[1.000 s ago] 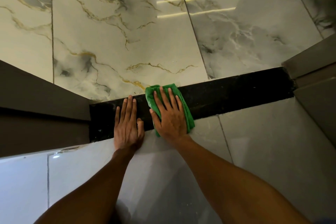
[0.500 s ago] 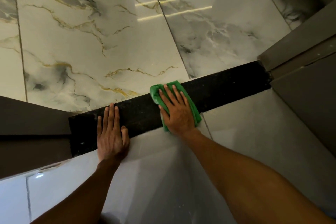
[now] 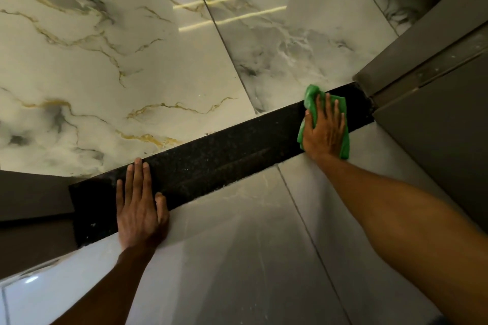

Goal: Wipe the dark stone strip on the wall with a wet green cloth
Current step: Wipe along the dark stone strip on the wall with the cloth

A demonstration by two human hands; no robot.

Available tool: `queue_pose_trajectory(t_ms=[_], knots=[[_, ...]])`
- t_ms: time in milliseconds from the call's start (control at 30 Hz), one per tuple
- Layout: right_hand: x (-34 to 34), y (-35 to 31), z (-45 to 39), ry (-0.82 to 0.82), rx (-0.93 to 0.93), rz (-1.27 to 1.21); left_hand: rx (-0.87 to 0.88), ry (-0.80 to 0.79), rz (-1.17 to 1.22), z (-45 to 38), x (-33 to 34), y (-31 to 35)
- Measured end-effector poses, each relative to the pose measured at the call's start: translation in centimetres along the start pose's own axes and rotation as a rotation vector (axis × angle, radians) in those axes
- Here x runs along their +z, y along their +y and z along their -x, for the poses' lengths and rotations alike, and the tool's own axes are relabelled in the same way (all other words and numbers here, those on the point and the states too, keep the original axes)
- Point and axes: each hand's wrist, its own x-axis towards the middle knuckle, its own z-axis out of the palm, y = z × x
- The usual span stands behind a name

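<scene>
Right hand (image 3: pixel 323 130) flat, fingers spread, pressing green cloth (image 3: pixel 311 97) onto dark stone strip (image 3: pixel 224 155) near its right end, just short of the grey frame (image 3: pixel 422 60). Left hand (image 3: pixel 140 208) open, palm braced on the strip's left part. Streaks mid-strip suggest it's wiped; left end likely still to do.

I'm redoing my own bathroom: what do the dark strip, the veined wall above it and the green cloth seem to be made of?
Dark strip: looks like black granite, going by its fine pale speckles and dull sheen. Veined wall: glossy marble or marble-look tile, with grey and gold veins, straight joints and mirrored ceiling lights; which of the two cannot be told. Green cloth: soft fabric, bunching under the right hand, perhaps microfibre.
</scene>
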Motion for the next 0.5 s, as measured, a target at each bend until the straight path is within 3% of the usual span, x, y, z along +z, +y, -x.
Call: queue_pose_trajectory(t_ms=[300, 500], knots=[[-1.2, 3.2, -3.6, 0.083, 0.33, -0.062, -0.015, -0.009, 0.005, -0.1, -0.6, 0.3], [-0.2, 3.0, -2.7, 0.102, 0.33, -0.052, -0.021, 0.002, -0.005, -0.1, -0.8, 0.6]])
